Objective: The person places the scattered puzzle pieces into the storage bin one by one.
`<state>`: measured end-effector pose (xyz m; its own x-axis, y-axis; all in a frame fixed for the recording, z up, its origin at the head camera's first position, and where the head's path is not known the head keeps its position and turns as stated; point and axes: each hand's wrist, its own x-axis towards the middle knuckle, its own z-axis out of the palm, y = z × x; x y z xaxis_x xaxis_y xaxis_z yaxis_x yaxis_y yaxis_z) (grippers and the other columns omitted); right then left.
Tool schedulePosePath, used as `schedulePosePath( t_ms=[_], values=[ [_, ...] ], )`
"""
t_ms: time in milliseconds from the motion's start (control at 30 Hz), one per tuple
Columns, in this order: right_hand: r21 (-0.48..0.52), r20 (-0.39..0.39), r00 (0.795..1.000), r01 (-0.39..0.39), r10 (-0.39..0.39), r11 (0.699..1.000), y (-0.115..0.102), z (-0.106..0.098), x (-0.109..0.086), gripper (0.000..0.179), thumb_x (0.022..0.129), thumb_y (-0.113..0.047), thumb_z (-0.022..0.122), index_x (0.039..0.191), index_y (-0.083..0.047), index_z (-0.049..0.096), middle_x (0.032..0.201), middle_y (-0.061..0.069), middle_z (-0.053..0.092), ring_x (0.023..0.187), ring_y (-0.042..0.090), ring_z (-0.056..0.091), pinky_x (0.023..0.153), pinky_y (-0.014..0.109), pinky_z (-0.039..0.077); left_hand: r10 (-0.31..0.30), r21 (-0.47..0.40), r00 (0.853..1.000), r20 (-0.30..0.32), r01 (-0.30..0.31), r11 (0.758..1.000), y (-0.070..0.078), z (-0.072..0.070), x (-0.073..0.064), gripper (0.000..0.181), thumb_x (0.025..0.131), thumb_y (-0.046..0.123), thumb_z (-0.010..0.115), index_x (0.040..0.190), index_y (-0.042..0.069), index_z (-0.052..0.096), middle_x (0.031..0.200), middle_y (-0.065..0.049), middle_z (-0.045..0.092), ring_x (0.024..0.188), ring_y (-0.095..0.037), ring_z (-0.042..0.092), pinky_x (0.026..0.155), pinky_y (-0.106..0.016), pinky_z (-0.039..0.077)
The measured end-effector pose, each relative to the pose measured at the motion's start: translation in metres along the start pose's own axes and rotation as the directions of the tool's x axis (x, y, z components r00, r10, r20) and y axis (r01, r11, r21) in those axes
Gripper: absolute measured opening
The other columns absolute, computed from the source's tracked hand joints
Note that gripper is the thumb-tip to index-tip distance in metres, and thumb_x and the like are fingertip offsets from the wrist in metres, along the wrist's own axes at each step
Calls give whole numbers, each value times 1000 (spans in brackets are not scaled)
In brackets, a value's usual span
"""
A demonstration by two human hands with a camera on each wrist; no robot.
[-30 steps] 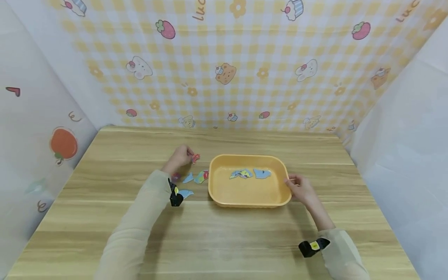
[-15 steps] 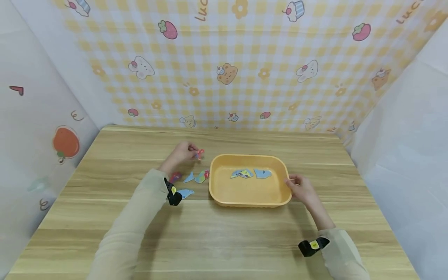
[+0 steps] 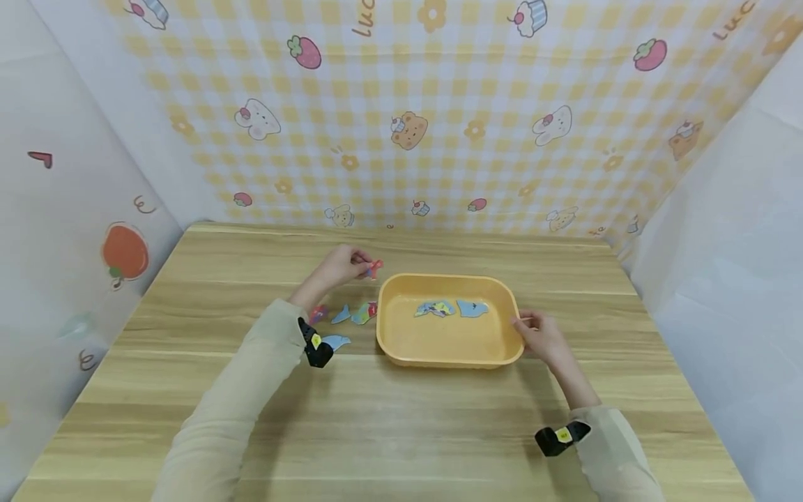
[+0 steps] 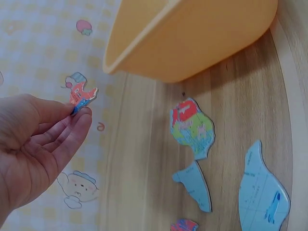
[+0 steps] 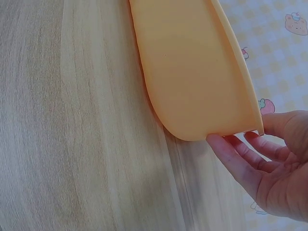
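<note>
The left hand [image 4: 36, 149] pinches a small red and blue puzzle piece [image 4: 83, 96] between thumb and fingertips, raised above the table [image 3: 401, 432] near the yellow basin's [image 3: 445, 345] far left corner. The right hand [image 5: 284, 175] grips the basin's right end with curled fingers. Inside lie printed pieces [image 3: 472, 308]; red-green [image 4: 192, 127] and blue ones [image 4: 262, 197] rest to its left

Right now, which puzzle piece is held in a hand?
The small red-and-blue piece pinched by the left hand; the others in view lie on the table or in the yellow tray.
</note>
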<state>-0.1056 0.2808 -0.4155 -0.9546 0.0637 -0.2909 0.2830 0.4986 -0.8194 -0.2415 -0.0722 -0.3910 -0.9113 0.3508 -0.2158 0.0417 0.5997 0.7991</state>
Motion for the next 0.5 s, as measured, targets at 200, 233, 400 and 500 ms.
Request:
schedulePosePath(
  t_ms=[200,233,400,500],
  values=[
    [5,1,1000,1,-1,1000,0,0,0,45,95,-19,48,125,14,40,102,25,55,70,11,61,62,26,56,38,-12,999,34,-38,999,15,8,-3,24,91,6,52,110,-7,56,103,-22,60,94,-33,63,84,-37,53],
    [8,3,1000,0,0,1000,0,0,0,45,95,-19,48,125,14,40,102,25,55,70,11,61,62,26,57,45,-10,998,41,-45,999,17,9,-4,24,91,6,52,110,-7,56,103,-21,60,93,-32,63,84,-37,54],
    [7,10,1000,-7,7,1000,0,0,1,44,95,-19,48,125,13,41,100,23,55,69,10,61,62,27,57,79,35,995,66,-81,996,26,17,-3,22,91,8,53,108,-4,58,101,-18,61,87,-23,62,79,-32,55],
    [1,8,1000,-7,7,1000,0,-1,1,44,95,-19,47,124,13,40,99,22,55,68,10,60,61,26,56,88,48,993,75,-92,995,30,22,-2,21,90,8,54,107,-4,58,99,-17,62,85,-21,62,77,-30,55]
  ],
)
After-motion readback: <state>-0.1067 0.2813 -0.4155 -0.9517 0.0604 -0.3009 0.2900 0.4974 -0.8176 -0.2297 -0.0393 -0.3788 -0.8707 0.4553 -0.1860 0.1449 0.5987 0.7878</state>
